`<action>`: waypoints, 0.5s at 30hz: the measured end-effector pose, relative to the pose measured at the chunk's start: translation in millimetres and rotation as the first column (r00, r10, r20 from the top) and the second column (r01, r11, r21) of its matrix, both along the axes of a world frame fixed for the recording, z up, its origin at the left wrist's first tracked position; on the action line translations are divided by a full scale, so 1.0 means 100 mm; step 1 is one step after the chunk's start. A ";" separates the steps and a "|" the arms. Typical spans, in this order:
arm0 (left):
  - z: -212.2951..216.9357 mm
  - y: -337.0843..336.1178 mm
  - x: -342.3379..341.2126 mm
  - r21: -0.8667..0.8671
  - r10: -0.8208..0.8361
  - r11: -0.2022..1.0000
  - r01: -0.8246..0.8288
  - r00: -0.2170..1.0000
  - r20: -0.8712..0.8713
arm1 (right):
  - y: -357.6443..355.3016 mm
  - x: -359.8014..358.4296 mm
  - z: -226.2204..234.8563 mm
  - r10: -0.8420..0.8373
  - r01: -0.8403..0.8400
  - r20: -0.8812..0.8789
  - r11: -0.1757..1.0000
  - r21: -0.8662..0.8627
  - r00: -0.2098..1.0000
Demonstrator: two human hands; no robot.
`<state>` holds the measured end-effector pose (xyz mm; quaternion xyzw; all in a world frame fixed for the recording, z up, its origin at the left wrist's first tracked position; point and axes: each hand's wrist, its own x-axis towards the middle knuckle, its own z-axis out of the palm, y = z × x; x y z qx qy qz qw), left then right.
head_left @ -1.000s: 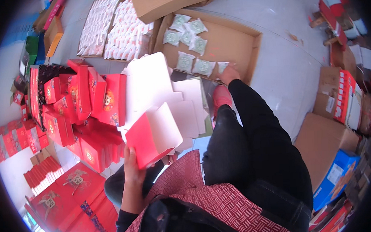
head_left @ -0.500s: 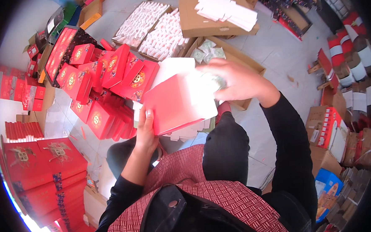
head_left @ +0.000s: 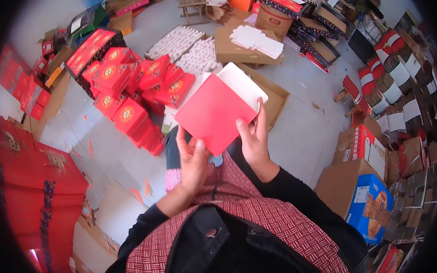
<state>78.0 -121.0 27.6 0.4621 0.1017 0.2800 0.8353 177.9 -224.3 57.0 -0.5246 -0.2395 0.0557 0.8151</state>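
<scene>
Both hands grip the red box [head_left: 213,113] up over the lap, left hand [head_left: 192,160] clamped at its lower corner, right hand [head_left: 253,139] closed along its right edge, steadying it above the pile of finished red boxes [head_left: 137,89] on the floor.

Black long sleeves [head_left: 300,191], red-and-white woven-pattern apron [head_left: 262,218], dark trousers.

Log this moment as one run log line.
left hand: holds red box | right hand: holds same box | pile of red boxes: floor, left
</scene>
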 end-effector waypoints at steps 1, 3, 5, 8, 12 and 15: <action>0.01 0.04 -0.17 -0.048 0.005 0.999 -0.005 1.000 0.005 | -0.06 -0.01 -0.02 0.053 -0.051 0.050 0.998 -0.043 0.997; 0.02 0.26 -0.43 -0.020 0.015 1.000 -0.014 0.999 0.045 | -0.17 -0.15 0.01 0.172 -0.158 0.132 0.981 -0.112 0.976; -0.06 0.51 -0.62 0.155 -0.019 0.988 0.020 1.000 -0.008 | -0.26 -0.31 -0.08 0.303 -0.282 0.093 0.941 -0.190 0.949; 0.01 0.62 -0.93 0.214 -0.184 0.959 0.184 0.983 -0.020 | -0.26 -0.43 -0.13 0.448 -0.436 -0.005 0.868 -0.237 0.894; 0.08 0.68 -1.27 0.150 -0.236 0.958 0.246 0.968 -0.082 | -0.12 -0.36 -0.19 0.600 -0.557 -0.022 0.728 -0.401 0.800; 0.00 0.80 -1.32 0.193 -0.202 0.941 0.276 0.921 -0.332 | 0.09 -0.44 -0.28 0.609 -0.575 -0.051 0.714 -0.400 0.792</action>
